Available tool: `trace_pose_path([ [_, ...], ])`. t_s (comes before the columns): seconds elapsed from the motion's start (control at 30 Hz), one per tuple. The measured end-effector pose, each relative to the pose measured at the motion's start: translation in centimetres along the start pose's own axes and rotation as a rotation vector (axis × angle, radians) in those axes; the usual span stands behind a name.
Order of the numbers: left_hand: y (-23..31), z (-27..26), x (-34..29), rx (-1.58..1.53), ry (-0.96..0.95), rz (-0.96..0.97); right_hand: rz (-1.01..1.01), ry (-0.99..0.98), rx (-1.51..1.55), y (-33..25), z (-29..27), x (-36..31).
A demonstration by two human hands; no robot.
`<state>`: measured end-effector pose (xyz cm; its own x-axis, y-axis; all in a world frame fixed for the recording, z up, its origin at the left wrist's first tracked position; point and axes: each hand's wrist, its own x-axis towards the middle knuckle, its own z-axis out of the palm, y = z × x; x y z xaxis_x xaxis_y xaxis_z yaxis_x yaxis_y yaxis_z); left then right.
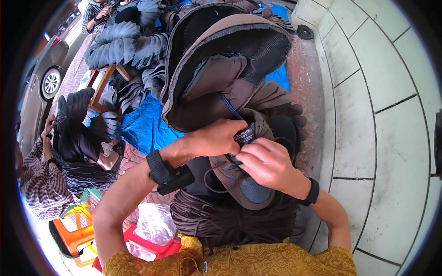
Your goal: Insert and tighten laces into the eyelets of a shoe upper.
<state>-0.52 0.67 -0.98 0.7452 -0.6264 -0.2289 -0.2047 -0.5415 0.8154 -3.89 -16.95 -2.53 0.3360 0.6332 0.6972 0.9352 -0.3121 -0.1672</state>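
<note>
Brown and grey, the shoe [246,188] sits in the middle of the scene above our lap, its toe pointing near. Our left hand [223,137] is clamped on the shoe's tongue [244,136]. Our right hand [271,166] comes in from the right, fingers bent over the shoe just nearer; their undersides are hidden, so we cannot tell whether they pinch anything. We see a bundle of dark cords [198,221] near the toe, a blue sheet [147,124] far left and a white tiled wall [354,119] at right.
</note>
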Motion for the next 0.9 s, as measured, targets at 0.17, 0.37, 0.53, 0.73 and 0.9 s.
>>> trace_pose_path([
  [0.17, 0.2, -1.0, 0.0, -0.17, -0.142, -0.062, -0.098, -0.081, -0.126, 0.2, 0.4, 0.1],
  [0.37, 1.1, -1.4, -0.6, -0.243, -0.121, -0.164, -0.28, -0.225, -0.288, -0.8, 0.2, 1.4],
  [0.53, 1.9, -1.4, -1.5, -0.199, -0.054, -0.241, -0.28, -0.178, -0.202, 0.0, 0.2, 2.1],
  [0.73, -1.0, -0.4, -1.1, 0.406, -0.01, 0.325, -0.078, 0.01, 0.266, -0.2, 0.7, 4.6],
  [0.9, 0.3, 3.1, -4.0, 0.009, 0.608, 0.383, 0.363, 0.208, 0.499, 1.6, 0.2, 3.7],
])
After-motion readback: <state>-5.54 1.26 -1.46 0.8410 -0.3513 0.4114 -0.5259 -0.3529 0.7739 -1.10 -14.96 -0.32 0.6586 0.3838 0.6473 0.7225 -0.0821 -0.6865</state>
